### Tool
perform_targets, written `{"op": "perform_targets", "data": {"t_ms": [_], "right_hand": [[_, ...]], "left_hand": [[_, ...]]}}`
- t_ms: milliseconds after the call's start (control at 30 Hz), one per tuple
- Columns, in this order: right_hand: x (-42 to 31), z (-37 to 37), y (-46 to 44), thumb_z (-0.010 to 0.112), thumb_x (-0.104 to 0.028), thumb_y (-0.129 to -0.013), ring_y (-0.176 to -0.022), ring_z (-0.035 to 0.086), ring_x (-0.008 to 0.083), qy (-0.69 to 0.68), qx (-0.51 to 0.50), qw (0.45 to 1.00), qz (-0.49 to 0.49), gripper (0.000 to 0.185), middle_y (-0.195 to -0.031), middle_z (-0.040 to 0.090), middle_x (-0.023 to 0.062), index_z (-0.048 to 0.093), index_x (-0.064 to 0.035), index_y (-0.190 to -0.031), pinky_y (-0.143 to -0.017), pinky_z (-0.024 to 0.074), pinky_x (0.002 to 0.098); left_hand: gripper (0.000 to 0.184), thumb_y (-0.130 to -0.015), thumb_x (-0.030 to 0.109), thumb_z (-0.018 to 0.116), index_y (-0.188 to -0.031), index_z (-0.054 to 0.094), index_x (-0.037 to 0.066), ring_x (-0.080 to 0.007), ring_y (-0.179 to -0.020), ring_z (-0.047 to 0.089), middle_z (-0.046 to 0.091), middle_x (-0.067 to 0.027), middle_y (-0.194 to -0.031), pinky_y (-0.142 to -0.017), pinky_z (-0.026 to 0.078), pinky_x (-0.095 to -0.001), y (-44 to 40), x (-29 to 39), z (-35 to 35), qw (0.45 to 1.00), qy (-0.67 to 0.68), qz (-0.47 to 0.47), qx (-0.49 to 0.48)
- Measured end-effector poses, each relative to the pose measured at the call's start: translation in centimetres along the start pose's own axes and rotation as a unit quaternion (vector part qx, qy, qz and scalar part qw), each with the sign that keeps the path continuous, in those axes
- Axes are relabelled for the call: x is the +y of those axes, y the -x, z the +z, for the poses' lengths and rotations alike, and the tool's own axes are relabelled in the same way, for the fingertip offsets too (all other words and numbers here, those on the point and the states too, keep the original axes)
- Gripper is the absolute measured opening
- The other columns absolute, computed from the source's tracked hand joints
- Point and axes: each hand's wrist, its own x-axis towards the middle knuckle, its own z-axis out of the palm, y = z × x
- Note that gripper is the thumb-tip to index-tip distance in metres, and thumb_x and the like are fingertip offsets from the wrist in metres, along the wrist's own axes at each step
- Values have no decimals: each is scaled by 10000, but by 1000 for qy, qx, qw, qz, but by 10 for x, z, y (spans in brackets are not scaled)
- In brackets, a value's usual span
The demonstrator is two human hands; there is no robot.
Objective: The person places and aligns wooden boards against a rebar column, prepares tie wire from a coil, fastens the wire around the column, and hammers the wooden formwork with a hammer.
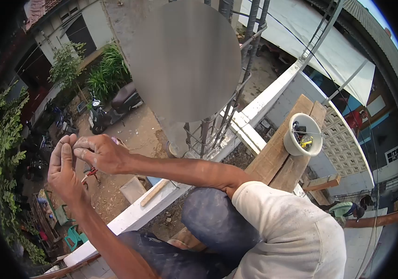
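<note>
My left hand [64,172] is raised out in front at the left of the view, its dusty fingers pressed together. Against its fingertips my right hand [99,152] is closed, thumb and fingers bent inward. Anything held between the two hands is too small or hidden to make out. Just below them shows a small red-handled tool [90,173]; I cannot tell whether it touches a hand or lies farther down. My knees, in dark trousers [220,216], are bent beneath my right arm.
A white bucket [288,142] with tools inside stands on wooden planks [268,160]. Upright steel rebar [250,51] rises ahead, partly covered by a grey blurred disc. A white wall ledge [129,216] runs below me. Down on the ground is a motorcycle [115,107]. Another person [345,209] is at the right.
</note>
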Motion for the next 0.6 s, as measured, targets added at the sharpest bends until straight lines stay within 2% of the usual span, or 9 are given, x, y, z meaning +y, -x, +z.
{"op": "perform_targets", "data": {"t_ms": [67, 100, 200, 267, 400, 467, 533, 600], "right_hand": [[0, 3, -1, 593, -153, -1001, -676, 552, 117, -45, 15, 999, 5, 206, -707, 578, 60, 642, 28, -917, -606, 473, 346], [-5, 2, 0, 591, -146, -1012, -689, 560, 108, -72, 15, 997, 12, 213, -721, 611, 31, 670, 43, -954, -617, 483, 342], [2, 5, -4, 572, -104, -989, -669, 576, 116, -94, 34, 995, 17, 189, -708, 607, 44, 645, 43, -894, -589, 472, 335], [5, 7, -8, 592, -82, -980, -756, 629, 128, -150, 38, 988, 1, 181, -825, 654, 89, 675, 76, -955, -670, 521, 318], [-17, -5, -3, 594, -61, -972, -809, 665, 154, -151, 49, 987, 2, 181, -880, 668, 117, 682, 97, -985, -714, 542, 325], [-24, -10, -2, 589, -52, -973, -846, 673, 165, -193, 21, 980, 52, 182, -897, 675, 116, 687, 99, -1000, -743, 549, 351], [-14, -7, -4, 585, -57, -978, -879, 679, 183, -194, 29, 979, 49, 194, -900, 676, 118, 681, 106, -1019, -784, 551, 371], [-3, -6, -5, 589, -77, -991, -898, 675, 188, -108, 45, 993, 18, 211, -898, 676, 115, 661, 111, -1054, -800, 544, 366]], "left_hand": [[309, -1068, 158, 600, -1311, 649, -27, -174, -1163, 669, 711, -126, -1271, -996, 534, -317, 1, 3, 3, 999, -35, 8, -4], [313, -1076, 154, 583, -1324, 644, -26, -162, -1158, 663, 702, -113, -1291, -1007, 522, -312, -3, -2, -1, 1000, -12, 9, -19], [362, -1097, 206, 546, -1380, 615, -10, -147, -1187, 635, 669, -89, -1353, -1014, 507, -298, -1, 4, 8, 999, 10, -25, -17], [366, -1104, 219, 530, -1384, 616, -1, -143, -1205, 624, 659, -75, -1371, -1019, 499, -299, 5, 12, 20, 999, 8, -31, -15], [364, -1117, 227, 493, -1389, 620, 22, -138, -1242, 601, 629, -45, -1417, -1036, 474, -305, 9, 18, 37, 999, -9, -37, 26], [350, -1104, 197, 516, -1387, 621, 18, -137, -1247, 598, 619, -46, -1431, -1044, 465, -301, 5, 14, 39, 998, -8, -42, 36], [350, -1091, 167, 535, -1400, 617, 22, -144, -1249, 598, 623, -49, -1427, -1059, 459, -305, 2, 6, 37, 999, 8, 26, 30], [352, -1087, 142, 535, -1404, 607, 5, -155, -1243, 608, 631, -63, -1407, -1067, 470, -302, -1, 1, 30, 999, -18, 43, 23]]}}
